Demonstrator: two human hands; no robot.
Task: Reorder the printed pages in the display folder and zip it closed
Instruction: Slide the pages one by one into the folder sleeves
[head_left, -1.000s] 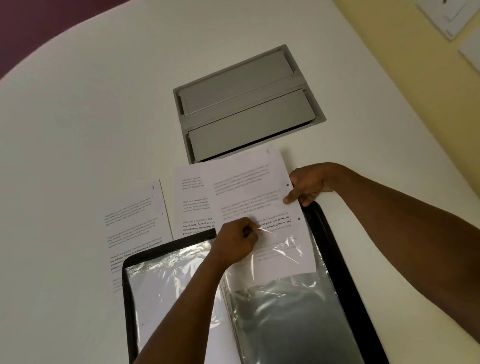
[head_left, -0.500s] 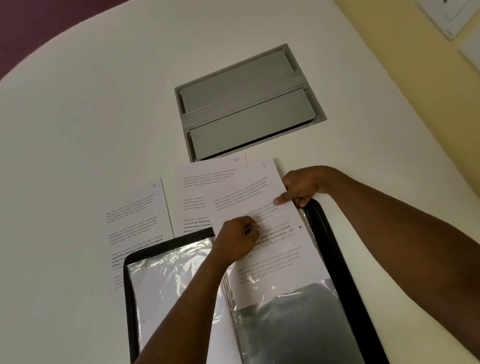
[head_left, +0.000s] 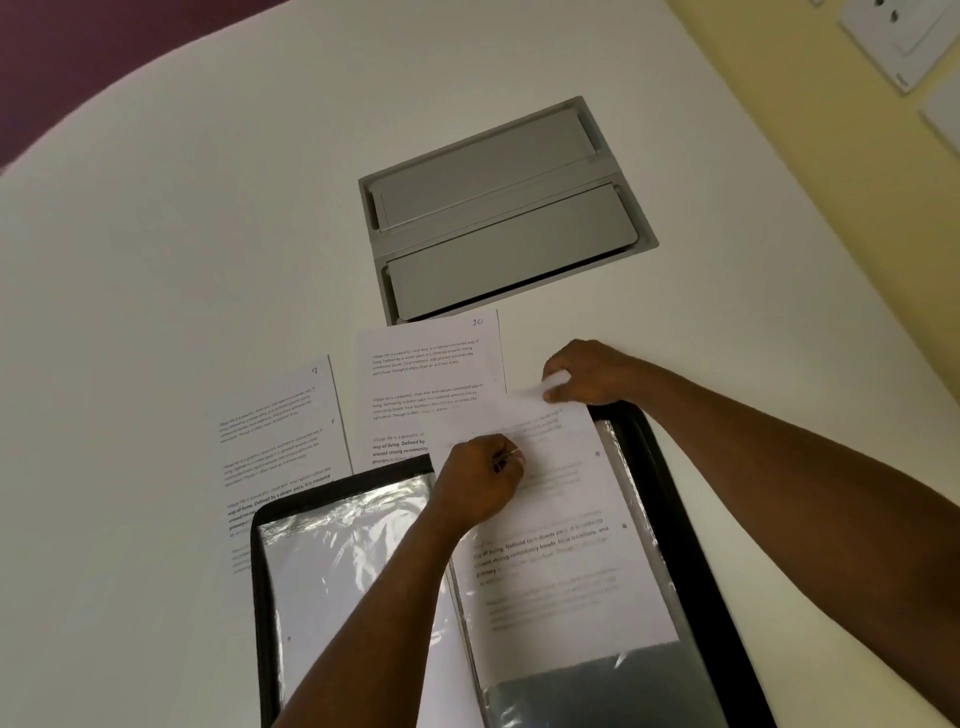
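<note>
Clear plastic sleeve (head_left: 597, 597) in the display folder (head_left: 691, 545) is pinched open by the left hand (head_left: 480, 480) so the right hand (head_left: 582, 374), gripping the page (head_left: 550, 493) top, can slide it

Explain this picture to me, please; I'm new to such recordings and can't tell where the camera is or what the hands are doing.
There is no machine here. A person wears a camera on the head, so you look down on their own two bare hands. They work at a white table with a grey metal cable hatch set into it. An open black display folder with clear plastic sleeves lies nearest. Beyond it lie two loose printed pages, numbered 9 and 10. The right hand pinches the top corner of a third printed page, which sits partly inside the right-hand sleeve. The left hand pinches the sleeve's top edge.
</note>
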